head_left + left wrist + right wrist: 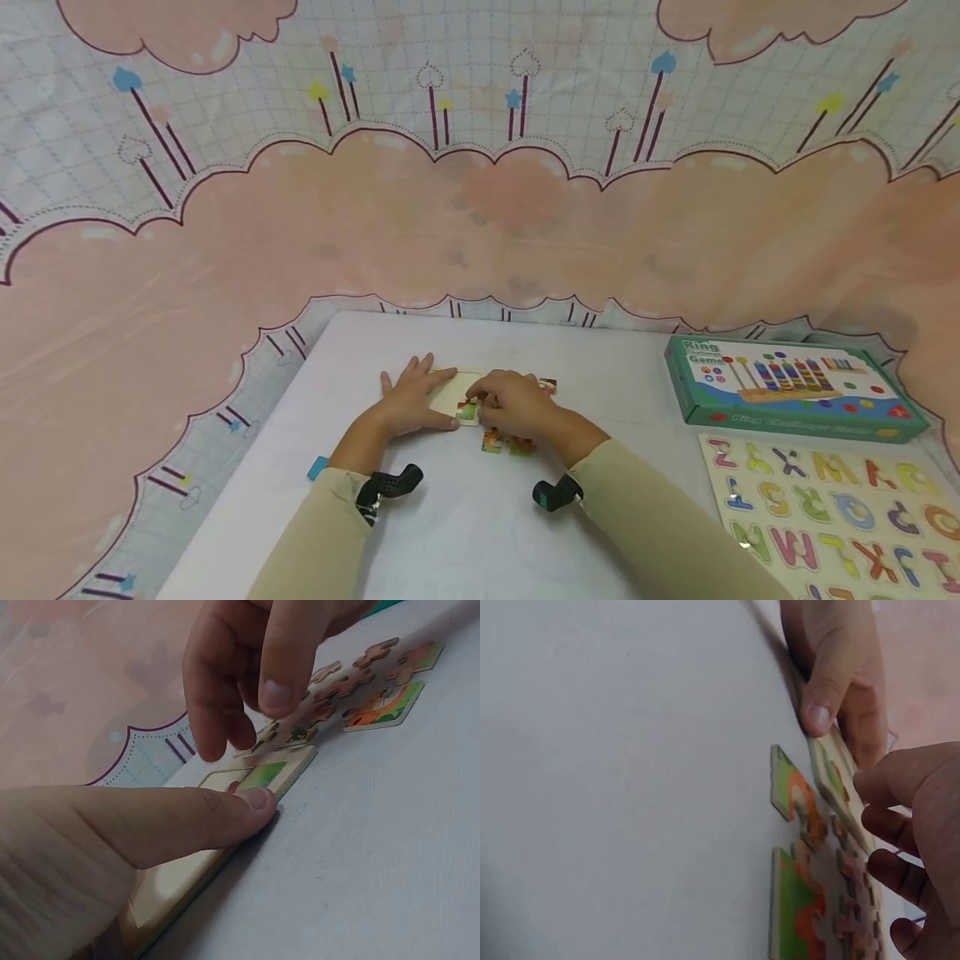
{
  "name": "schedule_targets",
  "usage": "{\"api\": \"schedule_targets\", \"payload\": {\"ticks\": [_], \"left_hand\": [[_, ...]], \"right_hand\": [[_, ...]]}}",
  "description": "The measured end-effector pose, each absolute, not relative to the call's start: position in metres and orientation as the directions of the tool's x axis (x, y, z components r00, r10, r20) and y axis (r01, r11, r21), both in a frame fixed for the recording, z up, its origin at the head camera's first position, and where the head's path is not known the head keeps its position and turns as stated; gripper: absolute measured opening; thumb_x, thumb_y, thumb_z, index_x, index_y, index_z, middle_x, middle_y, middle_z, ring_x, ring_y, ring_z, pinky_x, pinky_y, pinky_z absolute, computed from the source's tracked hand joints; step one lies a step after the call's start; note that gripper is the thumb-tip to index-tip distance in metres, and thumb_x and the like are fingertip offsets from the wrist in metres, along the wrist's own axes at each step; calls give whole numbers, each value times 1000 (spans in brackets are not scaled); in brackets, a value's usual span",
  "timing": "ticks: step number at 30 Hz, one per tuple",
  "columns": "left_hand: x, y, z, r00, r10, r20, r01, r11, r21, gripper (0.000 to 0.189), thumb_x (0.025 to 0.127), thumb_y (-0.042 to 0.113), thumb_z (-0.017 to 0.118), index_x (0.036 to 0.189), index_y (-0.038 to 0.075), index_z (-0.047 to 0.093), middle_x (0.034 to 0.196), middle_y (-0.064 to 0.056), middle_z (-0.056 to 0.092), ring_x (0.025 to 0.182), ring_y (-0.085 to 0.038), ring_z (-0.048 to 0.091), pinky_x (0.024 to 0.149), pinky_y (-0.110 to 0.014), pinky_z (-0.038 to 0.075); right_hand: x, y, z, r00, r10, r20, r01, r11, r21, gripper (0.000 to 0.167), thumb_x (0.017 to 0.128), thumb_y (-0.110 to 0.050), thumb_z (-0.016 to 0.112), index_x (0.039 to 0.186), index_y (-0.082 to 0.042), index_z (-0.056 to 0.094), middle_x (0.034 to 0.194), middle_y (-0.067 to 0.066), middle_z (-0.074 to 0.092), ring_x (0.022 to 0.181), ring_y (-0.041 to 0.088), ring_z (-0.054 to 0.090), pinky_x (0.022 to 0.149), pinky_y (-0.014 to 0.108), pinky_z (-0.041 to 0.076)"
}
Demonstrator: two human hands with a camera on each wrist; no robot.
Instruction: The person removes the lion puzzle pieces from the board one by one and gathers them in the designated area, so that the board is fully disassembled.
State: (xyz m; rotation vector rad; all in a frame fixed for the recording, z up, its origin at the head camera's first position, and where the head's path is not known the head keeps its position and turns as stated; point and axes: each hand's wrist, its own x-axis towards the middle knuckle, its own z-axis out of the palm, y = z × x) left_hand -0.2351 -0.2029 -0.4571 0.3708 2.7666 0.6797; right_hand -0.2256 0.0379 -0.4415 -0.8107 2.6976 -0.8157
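A pale wooden puzzle board [444, 397] lies on the white table, with one green-and-red puzzle piece [467, 409] in its near right corner. My left hand [412, 397] rests on the board's left part with fingers spread; in the left wrist view its thumb [232, 814] presses along the near edge beside that piece. Over the board's right end hovers my right hand [517, 406], fingers loosely bent, nothing visible between them in either wrist view. Several loose jigsaw pieces [796, 904] lie just right of the board, partly hidden under the right hand in the head view.
At the right stands a green game box [795, 387]. In front of it lies an alphabet puzzle board [832, 508] with coloured letters. A small blue object [317, 467] sits by the left forearm. Behind the table hangs a patterned cloth [480, 225].
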Motion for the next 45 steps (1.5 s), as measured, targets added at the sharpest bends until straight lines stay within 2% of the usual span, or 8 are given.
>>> {"api": "schedule_targets", "payload": {"ticks": [6,9,15,25,30,38,42,45], "left_hand": [[-235,-203,-459,-931,309,-196,191,866,462,98,78,52,90,163,28,47,178,-17,12,164,-42,1,116,-80,-13],[-234,-203,-459,-932,307,-194,189,867,461,98,78,53,90,163,28,47,178,-16,12,164,-42,1,116,-80,-13],[-235,-201,-461,-936,301,-184,187,864,468,98,78,53,90,163,28,47,178,-16,12,164,-42,1,116,-79,-14],[-232,-200,-460,-939,292,-180,180,866,466,98,78,51,91,163,27,48,178,-17,14,164,-42,2,116,-79,-13],[-230,-199,-460,-941,292,-173,182,864,470,98,78,51,91,163,27,48,178,-17,14,164,-42,1,116,-79,-14],[-229,-199,-459,-942,290,-172,181,864,469,98,78,52,91,163,28,48,178,-16,14,164,-41,1,116,-79,-14],[-230,-199,-460,-941,292,-171,183,864,469,98,78,53,91,163,28,48,178,-16,14,164,-41,1,116,-79,-14],[-230,-199,-460,-941,291,-174,181,864,469,98,78,53,91,163,28,48,178,-16,14,164,-41,1,116,-79,-14]], "right_hand": [[-228,31,-452,-813,-582,-30,-503,727,-468,35,99,-25,71,134,-23,74,122,-3,67,114,18,62,91,46,44],[-228,28,-454,-823,-566,-49,-497,760,-418,35,100,-29,72,135,-26,73,121,-4,65,115,17,61,92,44,44],[-230,24,-451,-831,-549,-86,-479,786,-391,37,100,-30,73,137,-26,73,119,-4,63,112,17,59,94,46,44],[-229,21,-449,-840,-535,-87,-452,780,-433,36,98,-26,76,134,-22,72,128,-1,65,124,23,60,108,63,42],[-228,20,-450,-845,-529,-79,-436,765,-474,36,96,-22,78,132,-20,70,127,-2,69,124,23,61,107,62,42],[-227,21,-449,-851,-519,-87,-377,717,-586,29,98,-18,77,125,-23,67,113,-4,75,107,19,65,108,59,38],[-227,22,-449,-855,-508,-104,-340,701,-627,28,100,-19,75,125,-26,66,115,-2,75,102,17,66,107,54,43],[-227,23,-450,-859,-498,-115,-308,683,-662,27,101,-19,74,126,-27,66,113,-2,74,96,15,66,98,45,51]]}}
